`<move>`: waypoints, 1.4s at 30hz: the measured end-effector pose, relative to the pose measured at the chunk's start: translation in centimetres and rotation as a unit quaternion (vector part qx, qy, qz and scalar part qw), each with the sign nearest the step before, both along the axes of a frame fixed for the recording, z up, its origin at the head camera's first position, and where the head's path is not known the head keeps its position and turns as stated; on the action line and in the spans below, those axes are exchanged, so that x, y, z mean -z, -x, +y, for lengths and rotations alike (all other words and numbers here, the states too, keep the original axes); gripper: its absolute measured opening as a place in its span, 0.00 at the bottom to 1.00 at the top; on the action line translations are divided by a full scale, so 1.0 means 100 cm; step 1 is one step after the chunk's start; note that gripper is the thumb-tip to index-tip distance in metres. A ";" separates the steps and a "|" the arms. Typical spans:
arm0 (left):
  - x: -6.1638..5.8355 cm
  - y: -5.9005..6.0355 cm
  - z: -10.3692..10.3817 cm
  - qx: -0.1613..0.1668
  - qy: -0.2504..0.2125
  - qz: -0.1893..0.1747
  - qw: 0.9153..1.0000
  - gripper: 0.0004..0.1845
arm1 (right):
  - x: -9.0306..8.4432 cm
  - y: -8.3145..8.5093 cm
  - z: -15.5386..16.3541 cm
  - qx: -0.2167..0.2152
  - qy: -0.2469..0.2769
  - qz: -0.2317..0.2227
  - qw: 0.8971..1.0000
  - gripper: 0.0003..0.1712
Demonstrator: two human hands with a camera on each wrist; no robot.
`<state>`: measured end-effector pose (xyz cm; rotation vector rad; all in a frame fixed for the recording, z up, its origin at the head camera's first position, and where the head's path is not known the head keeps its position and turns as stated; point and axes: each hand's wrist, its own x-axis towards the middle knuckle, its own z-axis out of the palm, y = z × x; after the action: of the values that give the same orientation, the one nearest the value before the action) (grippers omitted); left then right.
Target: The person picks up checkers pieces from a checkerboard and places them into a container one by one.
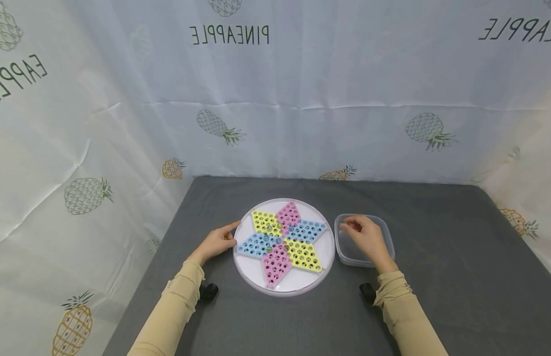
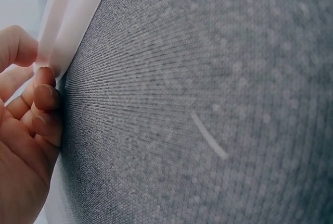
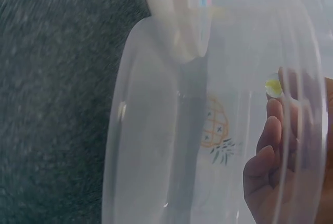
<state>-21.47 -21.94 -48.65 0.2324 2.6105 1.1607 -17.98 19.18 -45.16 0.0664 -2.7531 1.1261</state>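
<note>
A round white Chinese checkers board (image 1: 252, 277) lies on the table, its star in pink, yellow and blue, with several glass marbles near the middle. My left hand (image 1: 218, 241) rests against its left rim. In the left wrist view, the fingers of that left hand (image 2: 31, 114) touch the side of the white rim (image 2: 67, 31). Over the clear plastic container (image 1: 346, 254), my right hand (image 1: 366, 238) pinches a clear marble with a yellow core (image 3: 273, 87) between thumb and fingertip. The container's wall (image 3: 140, 130) stands between the right wrist camera and that hand.
The dark grey table (image 1: 440, 257) carries the board, with the container just to its right. A white curtain (image 1: 302, 133) printed with pineapples hangs behind the table and along both sides. Black wrist straps or mounts (image 1: 208, 292) show near the sleeves.
</note>
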 end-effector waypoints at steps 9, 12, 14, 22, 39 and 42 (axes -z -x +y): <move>0.002 0.000 -0.001 0.003 0.000 0.006 1.000 0.34 | 0.005 0.004 0.005 0.004 -0.013 -0.009 1.000 0.17; 0.002 0.000 -0.001 0.003 -0.002 0.008 1.000 0.34 | 0.006 0.005 0.005 0.001 -0.019 -0.009 1.000 0.16; 0.002 0.000 -0.001 0.002 -0.002 0.008 1.000 0.34 | 0.007 0.006 0.005 -0.001 -0.021 -0.007 1.000 0.16; 0.001 0.000 0.001 -0.007 0.003 0.011 1.000 0.34 | 0.005 0.005 0.008 -0.003 -0.021 0.001 1.000 0.16; 0.002 -0.001 0.001 -0.006 0.004 0.018 1.000 0.34 | 0.003 0.001 0.012 0.001 -0.006 -0.029 1.000 0.21; 0.002 0.000 0.001 -0.005 0.007 0.019 1.000 0.34 | 0.003 0.002 0.012 0.000 -0.004 -0.026 1.000 0.21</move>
<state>-21.45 -21.86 -48.88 0.2428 2.6547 1.1525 -18.15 20.40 -45.50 0.0385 -2.8031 1.1322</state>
